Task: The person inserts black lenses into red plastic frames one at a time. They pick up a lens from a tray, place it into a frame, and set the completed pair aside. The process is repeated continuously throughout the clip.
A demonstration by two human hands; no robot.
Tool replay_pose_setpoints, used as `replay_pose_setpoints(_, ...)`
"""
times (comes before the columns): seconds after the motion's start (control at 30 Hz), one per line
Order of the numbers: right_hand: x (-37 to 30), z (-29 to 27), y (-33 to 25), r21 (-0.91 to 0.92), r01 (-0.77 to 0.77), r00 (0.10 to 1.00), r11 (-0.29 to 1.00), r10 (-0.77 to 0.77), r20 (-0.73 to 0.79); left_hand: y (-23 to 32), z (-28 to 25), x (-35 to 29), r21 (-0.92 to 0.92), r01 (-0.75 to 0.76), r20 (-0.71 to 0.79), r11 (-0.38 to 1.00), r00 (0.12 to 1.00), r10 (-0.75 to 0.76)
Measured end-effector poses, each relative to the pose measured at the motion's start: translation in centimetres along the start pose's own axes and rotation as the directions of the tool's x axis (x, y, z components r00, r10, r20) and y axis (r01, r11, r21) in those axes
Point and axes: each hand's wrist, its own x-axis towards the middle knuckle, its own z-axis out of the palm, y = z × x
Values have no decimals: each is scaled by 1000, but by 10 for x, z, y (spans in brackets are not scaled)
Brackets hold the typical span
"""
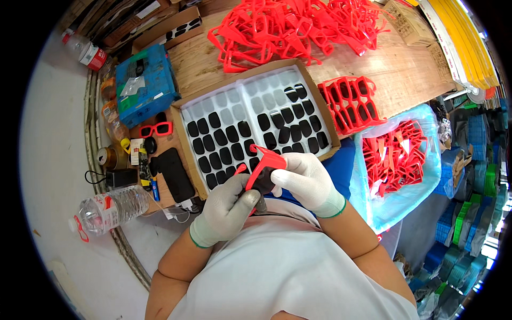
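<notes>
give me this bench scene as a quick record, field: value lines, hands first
left hand: white knit glove, gripping the red plastic glasses frame from below
right hand: white knit glove, pinching the same frame from the right
in front: cardboard box with white tray of dark oval lenses, part filled
far bench: loose pile of red frames
right: clear blue bag of red frames
left: clear plastic water bottle

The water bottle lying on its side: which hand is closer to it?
Left. The left hand is just right of the water bottle, holding the red frame. The right hand grips the frame farther right.
</notes>
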Motion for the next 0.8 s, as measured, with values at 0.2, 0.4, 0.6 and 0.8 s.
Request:
replay_pose_setpoints(0.2, 2, 4, 7, -3, 47, 999, 999, -47, -8, 4, 3, -3, 9, 8, -104, 1000, 995, -7)
replay_pose_setpoints(0.4, -6, 14, 6, -213, 188, 977, 959, -205, -59, -3, 12, -11, 106, -71, -194, 992, 977, 90)
replay_pose_setpoints(0.6, -9, 23, 1, -546, 243, 932, 802, -348, -96, 2, 15, -12, 293, -162, -200, 942, 954, 225)
replay_pose_setpoints(0.8, -9, 18, 9, -373, 279, 947, 885, -317, -43, 5, 12, -11, 332, -168, -161, 928, 960, 231)
